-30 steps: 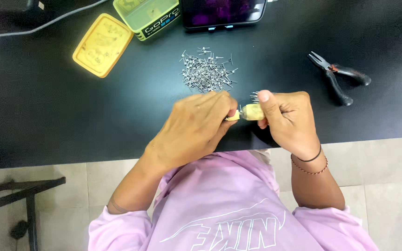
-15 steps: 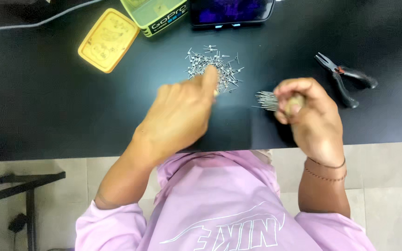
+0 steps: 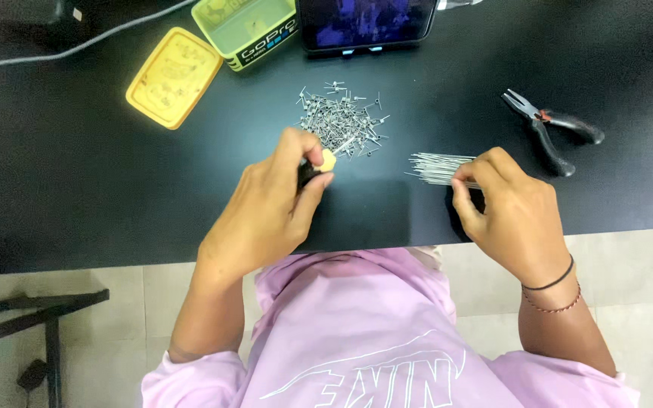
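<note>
At the far edge of the black surface [image 3: 77,151] stands a dark tablet [image 3: 366,23], its screen glowing dim purple and blue, propped on a small light-blue stand. Just to its left sits an open yellow-green rectangular box [image 3: 247,30], with a dark label band along its near wall carrying white lettering. Left of that box, close by, its flat yellow lid [image 3: 173,76] lies with rounded corners and faint embossed markings.

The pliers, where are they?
In the head view, the pliers lie on the black table, far right, just beyond the right hand.
</note>
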